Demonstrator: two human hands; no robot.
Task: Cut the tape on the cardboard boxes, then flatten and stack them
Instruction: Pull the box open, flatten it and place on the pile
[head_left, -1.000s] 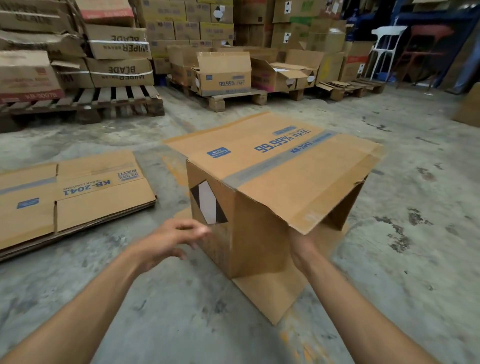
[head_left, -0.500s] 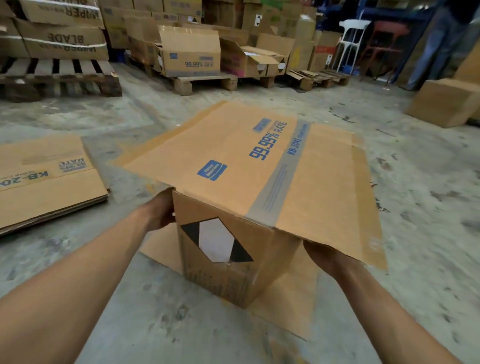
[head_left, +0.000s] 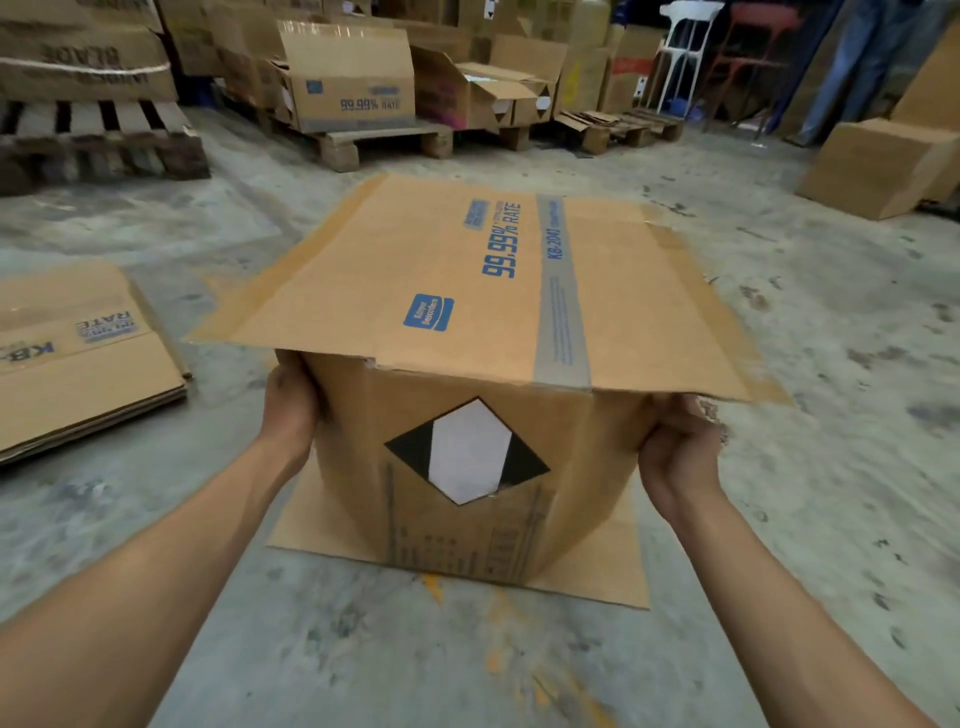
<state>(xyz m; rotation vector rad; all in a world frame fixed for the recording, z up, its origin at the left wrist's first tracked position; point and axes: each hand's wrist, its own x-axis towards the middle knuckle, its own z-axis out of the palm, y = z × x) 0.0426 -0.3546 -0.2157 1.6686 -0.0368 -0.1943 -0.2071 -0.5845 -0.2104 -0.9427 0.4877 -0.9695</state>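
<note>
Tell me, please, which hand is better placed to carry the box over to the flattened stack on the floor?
Left, probably. The left hand grips the box on the side facing the flattened stack, which lies to the person's left. The right hand holds the far side, away from it.

Soft, even indoor light falls from above, bright on the top panel of the cardboard box (head_left: 467, 280) and on the concrete floor (head_left: 831, 364), with no hard glare. Shadows are faint: a dim patch lies under the box's overhanging flaps. The far right background sinks into darkness. The wide lens bends the frame, stretching the forearms toward the lower corners. Motion blur softens the stacked boxes (head_left: 343, 78) behind and the floor's stains; the near print reads fairly sharp.
</note>
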